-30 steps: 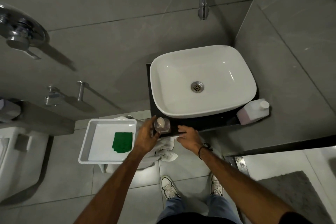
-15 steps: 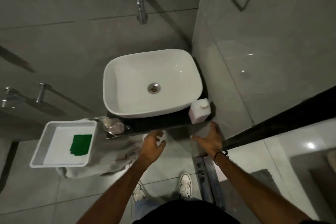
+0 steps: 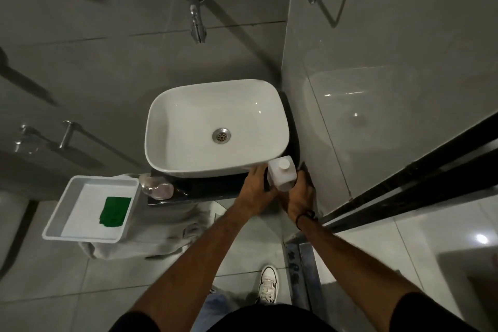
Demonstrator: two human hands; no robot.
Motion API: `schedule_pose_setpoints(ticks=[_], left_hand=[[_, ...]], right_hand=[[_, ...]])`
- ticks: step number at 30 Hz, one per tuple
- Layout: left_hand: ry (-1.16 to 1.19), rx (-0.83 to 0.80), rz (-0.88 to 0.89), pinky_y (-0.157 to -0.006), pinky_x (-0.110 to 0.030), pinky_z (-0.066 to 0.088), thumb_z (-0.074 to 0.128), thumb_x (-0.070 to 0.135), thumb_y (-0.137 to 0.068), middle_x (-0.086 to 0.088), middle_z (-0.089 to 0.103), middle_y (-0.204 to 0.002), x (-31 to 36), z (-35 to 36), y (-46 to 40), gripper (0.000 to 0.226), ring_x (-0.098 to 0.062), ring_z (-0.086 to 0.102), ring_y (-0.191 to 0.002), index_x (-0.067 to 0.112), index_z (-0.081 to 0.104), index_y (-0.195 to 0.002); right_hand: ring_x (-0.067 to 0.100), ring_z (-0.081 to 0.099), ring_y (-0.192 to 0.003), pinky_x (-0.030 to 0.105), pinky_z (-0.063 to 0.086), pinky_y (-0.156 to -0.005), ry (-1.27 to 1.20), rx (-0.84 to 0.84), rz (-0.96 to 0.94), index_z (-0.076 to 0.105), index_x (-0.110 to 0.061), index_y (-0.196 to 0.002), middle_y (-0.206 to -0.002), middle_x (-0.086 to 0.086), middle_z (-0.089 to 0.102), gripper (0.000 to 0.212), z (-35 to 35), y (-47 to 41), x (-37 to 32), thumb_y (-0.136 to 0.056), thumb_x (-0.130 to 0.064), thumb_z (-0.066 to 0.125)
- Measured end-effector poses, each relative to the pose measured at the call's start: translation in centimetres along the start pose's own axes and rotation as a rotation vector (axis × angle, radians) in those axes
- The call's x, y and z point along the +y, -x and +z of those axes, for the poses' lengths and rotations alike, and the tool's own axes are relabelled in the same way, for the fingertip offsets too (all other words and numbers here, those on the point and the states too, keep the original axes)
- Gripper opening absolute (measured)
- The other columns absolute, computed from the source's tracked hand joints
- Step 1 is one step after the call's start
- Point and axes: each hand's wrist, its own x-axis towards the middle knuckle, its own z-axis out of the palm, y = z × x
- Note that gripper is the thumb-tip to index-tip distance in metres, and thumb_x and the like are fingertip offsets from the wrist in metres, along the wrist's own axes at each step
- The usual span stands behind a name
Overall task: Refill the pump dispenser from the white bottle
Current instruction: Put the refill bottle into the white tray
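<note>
The white bottle (image 3: 281,174) with its white cap on stands at the right end of the dark counter (image 3: 204,188), beside the basin. My right hand (image 3: 299,197) wraps its right side and my left hand (image 3: 256,188) presses against its left side. The pump dispenser (image 3: 159,188), a clear container with pinkish liquid, sits at the counter's left end, apart from both hands. I see no pump head on it.
A white basin (image 3: 172,121) fills the counter under a wall spout (image 3: 198,27). Left of the counter a white tray (image 3: 80,183) holds a green cloth (image 3: 116,211), over a grey towel (image 3: 167,234). A tiled wall and a black door frame (image 3: 417,178) close the right side.
My left hand left the dispenser on the counter and moved right. Both hands reached the white bottle and closed around it. The view swung to the right.
</note>
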Motion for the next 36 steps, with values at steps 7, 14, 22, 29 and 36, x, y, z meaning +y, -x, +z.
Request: schedule_pose_setpoints(ticks=[7, 14, 22, 29, 36], left_hand=[[0.089, 0.176, -0.087, -0.094, -0.035, 0.056, 0.085, 0.045, -0.064, -0.002, 0.067, -0.123, -2.6, -1.6, 3.0, 0.076, -0.017, 0.065, -0.114, 0.016, 0.056, -0.127], [-0.043, 0.376, -0.275, -0.072, -0.023, 0.062, 0.084, 0.055, -0.06, 0.01, 0.072, -0.104, -10.5, -7.1, 10.6, 0.071, -0.008, 0.071, -0.09, 0.025, 0.056, -0.118], [-0.11, 0.644, -0.49, -0.084, -0.042, 0.062, 0.089, 0.035, -0.066, -0.011, 0.07, -0.12, -18.9, -18.3, 19.3, 0.074, -0.027, 0.07, -0.104, 0.012, 0.054, -0.127], [-0.115, 0.753, -0.629, -0.09, -0.047, 0.058, 0.087, 0.025, -0.071, -0.018, 0.067, -0.12, -27.6, -30.3, 20.5, 0.064, -0.035, 0.065, -0.108, 0.003, 0.054, -0.12], [-0.023, 0.791, -0.705, -0.092, -0.048, 0.051, 0.084, 0.011, -0.077, -0.028, 0.062, -0.118, -38.4, -36.8, 16.6, 0.06, -0.044, 0.061, -0.111, -0.009, 0.05, -0.123]], right_hand=[[0.014, 0.058, -0.085, 0.03, 0.049, -0.069, 0.005, -0.152, -0.296, 0.058, -0.022, -0.11, -0.093, -0.009, 0.063, 0.059, 1.0, 3.6, -0.2, -0.061, -0.05, 0.074], [0.027, 0.057, -0.124, 0.036, 0.052, -0.092, 0.457, -0.642, -0.546, 0.034, -0.031, -0.146, -0.139, 0.005, 0.057, 0.097, 6.7, 5.5, -3.7, -0.064, -0.038, 0.086], [0.028, -0.002, -0.154, 0.044, 0.002, -0.125, 0.878, -0.721, -0.74, -0.008, -0.006, -0.157, -0.167, 0.016, -0.006, 0.119, 18.0, 9.7, -8.6, -0.081, -0.059, 0.065], [0.036, -0.01, -0.152, 0.046, 0.003, -0.125, 1.111, -0.585, -0.697, -0.013, 0.002, -0.154, -0.164, 0.023, -0.013, 0.122, 24.2, 9.9, -7.8, -0.081, -0.077, 0.046], [0.041, -0.017, -0.15, 0.051, -0.004, -0.123, 1.118, -0.453, -0.599, -0.009, 0.005, -0.153, -0.16, 0.029, -0.017, 0.133, 28.2, 10.3, -5.5, -0.068, -0.074, 0.057]])
